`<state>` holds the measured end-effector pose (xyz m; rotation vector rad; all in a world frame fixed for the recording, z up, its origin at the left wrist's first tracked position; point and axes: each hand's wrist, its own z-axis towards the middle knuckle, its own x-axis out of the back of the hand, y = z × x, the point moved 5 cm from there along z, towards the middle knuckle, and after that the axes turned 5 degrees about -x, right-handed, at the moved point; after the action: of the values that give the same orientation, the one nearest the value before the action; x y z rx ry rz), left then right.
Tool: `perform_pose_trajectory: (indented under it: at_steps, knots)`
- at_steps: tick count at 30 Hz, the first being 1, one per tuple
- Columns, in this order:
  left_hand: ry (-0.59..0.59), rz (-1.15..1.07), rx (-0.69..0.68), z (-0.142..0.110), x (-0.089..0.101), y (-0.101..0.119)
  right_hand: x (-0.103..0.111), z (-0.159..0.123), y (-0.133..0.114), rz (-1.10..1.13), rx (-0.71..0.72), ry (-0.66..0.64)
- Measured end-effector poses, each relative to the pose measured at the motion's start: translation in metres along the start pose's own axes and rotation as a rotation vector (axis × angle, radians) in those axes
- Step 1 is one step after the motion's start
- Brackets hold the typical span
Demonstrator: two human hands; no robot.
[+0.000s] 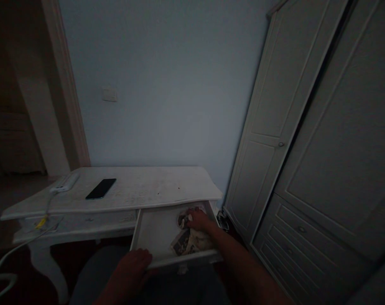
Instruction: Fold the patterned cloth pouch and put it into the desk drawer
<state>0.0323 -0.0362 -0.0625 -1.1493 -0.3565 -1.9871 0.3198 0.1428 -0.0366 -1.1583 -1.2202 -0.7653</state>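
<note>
Brown-and-cream patterned cloth [181, 242] lies bunched inside one open white drawer [157, 233], partly hidden beneath your right hand [198, 219]; your left hand [135, 259] touches the drawer's front corner. You cannot tell whether either hand's fingers grip.

- The shallow, white rectangular drawer [157, 237] is open and roughly level, pulled out from the right part of the front of the white table [148, 180].
- The crumpled beige fabric with dark brown patterning [181, 243] lies bunched inside the drawer, below the right end of the table's top; whether it is one piece or several is unclear.
</note>
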Motion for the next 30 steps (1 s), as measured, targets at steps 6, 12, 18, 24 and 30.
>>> perform_pose_trajectory:
  at_steps: [6,12,18,24,30]
  knots:
    - [-0.002,0.026,-0.026,0.004,0.008,0.002,-0.016,-0.014,-0.008,0.011,0.147,-0.185]
    - [0.02,-0.008,-0.023,0.004,0.012,0.002,-0.016,-0.021,-0.019,0.05,0.249,-0.38]
    - [-0.033,-0.018,0.024,-0.001,-0.002,-0.001,0.002,-0.039,-0.012,0.048,0.215,-0.441]
    - [-0.035,-0.035,0.023,-0.002,-0.003,-0.001,-0.007,-0.045,-0.028,-0.097,0.306,-0.345]
    - [-0.076,-0.037,0.045,0.0,-0.001,0.001,-0.01,-0.04,-0.031,-0.147,0.289,-0.385]
